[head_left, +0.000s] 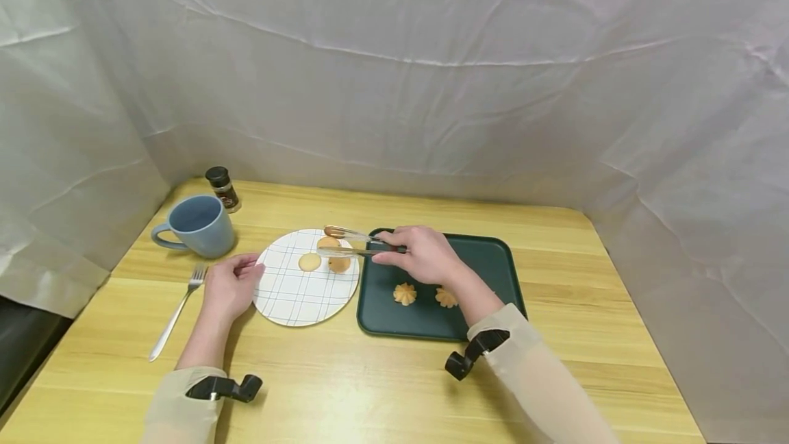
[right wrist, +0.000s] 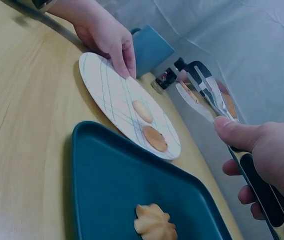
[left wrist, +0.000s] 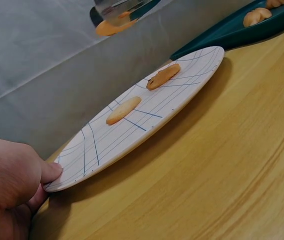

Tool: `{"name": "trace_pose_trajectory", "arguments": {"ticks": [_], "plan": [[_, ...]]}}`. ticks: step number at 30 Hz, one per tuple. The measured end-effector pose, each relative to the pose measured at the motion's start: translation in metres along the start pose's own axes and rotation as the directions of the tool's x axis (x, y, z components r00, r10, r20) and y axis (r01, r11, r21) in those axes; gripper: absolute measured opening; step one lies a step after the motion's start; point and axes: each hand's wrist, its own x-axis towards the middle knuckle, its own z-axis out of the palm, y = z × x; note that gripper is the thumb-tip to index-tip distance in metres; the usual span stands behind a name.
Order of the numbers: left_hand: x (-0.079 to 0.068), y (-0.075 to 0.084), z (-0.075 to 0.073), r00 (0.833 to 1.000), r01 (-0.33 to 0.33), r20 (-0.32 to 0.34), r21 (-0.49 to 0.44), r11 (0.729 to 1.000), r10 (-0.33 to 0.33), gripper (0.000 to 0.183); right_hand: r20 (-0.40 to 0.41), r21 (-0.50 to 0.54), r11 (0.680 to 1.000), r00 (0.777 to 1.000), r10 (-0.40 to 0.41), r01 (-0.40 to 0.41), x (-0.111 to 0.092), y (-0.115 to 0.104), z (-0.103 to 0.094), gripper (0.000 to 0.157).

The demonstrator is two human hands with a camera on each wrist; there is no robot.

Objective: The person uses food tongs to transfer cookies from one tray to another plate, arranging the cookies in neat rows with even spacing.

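My left hand (head_left: 231, 286) grips the left rim of a round white plate (head_left: 290, 300) with blue lines, thumb on top and fingers below. Two flat cookies lie on the plate, a pale one (left wrist: 124, 110) and a browner one (left wrist: 163, 76). Metal tongs (right wrist: 212, 100) with black handle inlays are in my right hand (head_left: 425, 255), thumb on one arm and fingers around the other. Between the tong tips, above the plate's far right part, is another round cookie (head_left: 329, 243), partly covered by the tongs in the head view.
Right of the plate, a dark green tray (head_left: 385, 321) bears flower-shaped cookies (head_left: 405, 294), some partly behind my right arm. A blue mug (head_left: 209, 228), a black-capped spice jar (head_left: 223, 189) and a fork (head_left: 179, 317) stand or lie at left. Grey fabric (head_left: 394, 122) walls the table's back and sides.
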Motion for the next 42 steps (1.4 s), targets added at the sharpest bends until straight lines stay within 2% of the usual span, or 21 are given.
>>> {"name": "trace_pose_trajectory", "arguments": {"ticks": [12, 23, 29, 42], "plan": [[0.0, 0.002, 0.004, 1.0, 0.014, 0.011, 0.006, 1.0, -0.014, 0.038, 0.051, -0.002, 1.0, 0.998, -0.022, 0.022, 0.013, -0.012, 0.018, 0.055], [-0.001, 0.004, 0.006, 1.0, -0.006, 0.004, -0.006, 1.0, 0.006, 0.037, 0.05, -0.033, 0.998, 0.997, -0.059, 0.061, 0.028, -0.023, 0.029, 0.054], [-0.001, 0.002, 0.006, 1.0, 0.012, 0.017, -0.009, 1.0, -0.012, 0.038, 0.067, -0.056, 0.997, 0.997, -0.045, 0.049, 0.037, -0.031, 0.034, 0.056], [-0.002, 0.0, 0.004, 1.0, -0.006, 0.007, -0.003, 1.0, 0.006, 0.037, 0.094, -0.1, 0.995, 0.996, -0.004, 0.014, 0.055, -0.045, 0.051, 0.052]]}}
